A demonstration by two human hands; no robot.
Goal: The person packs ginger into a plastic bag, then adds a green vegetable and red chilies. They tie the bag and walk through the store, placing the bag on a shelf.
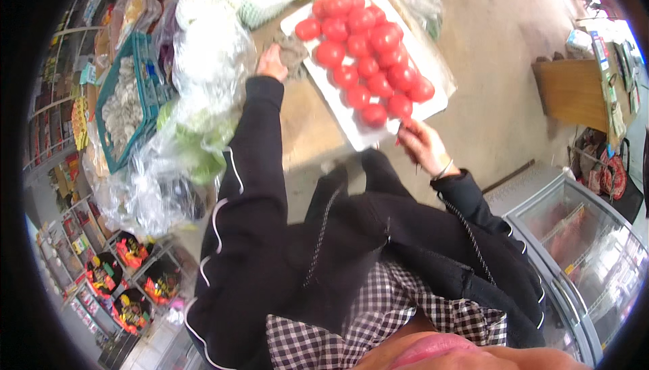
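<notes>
A white tray (350, 134) full of red tomatoes (380, 38) lies at a slant across the worktop (309, 129) in front of me. My right hand (425, 146) grips the tray's near edge by its right corner, fingertips close to the nearest tomatoes. A small red spot shows at those fingers; what it is I cannot tell. Left of the tray, my left hand (273, 64) has hold of a crumpled grey-brown cloth (292, 56), which is blurred and lies against the tray's left side.
Plastic-wrapped vegetables (208, 61) and green cabbage (203, 152) crowd the left side, beside a teal crate (147, 94) of pale grey-white produce. A glass-topped freezer (583, 238) stands at lower right. A wooden desk (570, 94) is farther right. Shelves (71, 263) line the far left.
</notes>
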